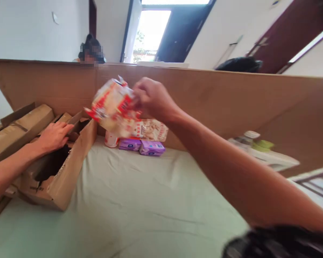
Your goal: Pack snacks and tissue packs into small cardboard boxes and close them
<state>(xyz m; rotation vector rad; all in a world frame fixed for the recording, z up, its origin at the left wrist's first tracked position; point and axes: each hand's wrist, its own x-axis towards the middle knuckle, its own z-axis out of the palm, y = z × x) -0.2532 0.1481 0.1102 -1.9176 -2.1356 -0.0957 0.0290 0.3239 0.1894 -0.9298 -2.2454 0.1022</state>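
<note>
Pinched in my right hand (150, 95) is a red, white and cream snack bag (111, 105), raised above the back of the cloth and blurred by motion. Behind and below it, a similar printed snack bag (154, 129) stands against the cardboard wall, partly covered. Two purple tissue packs (152, 148) lie in front of that, beside a red and white cup-shaped container (111, 139). At the left, my left hand (55, 135) rests with fingers stretched out on the edge of an open cardboard box (67, 175). The box's inside is dark, and its contents cannot be made out.
Another cardboard box (18, 132) lies further left. A tall cardboard wall (231, 96) runs along the back of the pale green cloth (140, 200). At the right are a white tray (281, 160), a clear container and something green. A person (91, 50) is beyond the wall.
</note>
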